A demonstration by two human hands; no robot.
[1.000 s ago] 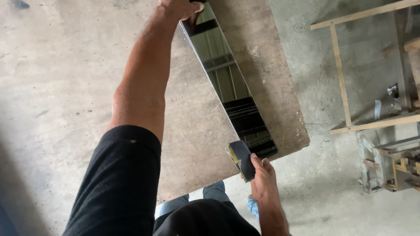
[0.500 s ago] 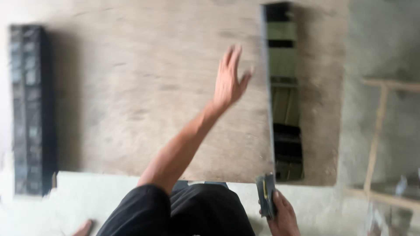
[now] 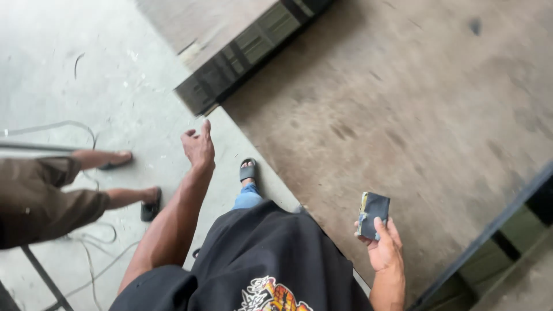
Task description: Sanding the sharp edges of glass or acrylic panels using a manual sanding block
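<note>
Much of this view is blurred or cut off, so read it with care. Your right hand is curled around one small dark block with a yellowish edge, thumb across its face; whether it is a sanding pad or something else, you cannot tell from here. It sits low over the near edge of the large brown board, which runs off the top and right of the frame, so its full extent is hidden. Your left hand is empty, fingers loosely spread and half open, hanging over the grey floor just short of the near end of a long dark glossy strip. That strip lies on the left part of the board and leaves the frame at the top; its surface shows stripes that may be reflections. A second dark strip crosses the lower right corner, only partly seen. You can count two such strips, one block, and one of your own feet in a dark sandal below the board's edge, the other being hidden by your black shirt. Another person stands at the left, cut off above the thighs, with two sandalled feet showing, and thin cables trail near them.
</note>
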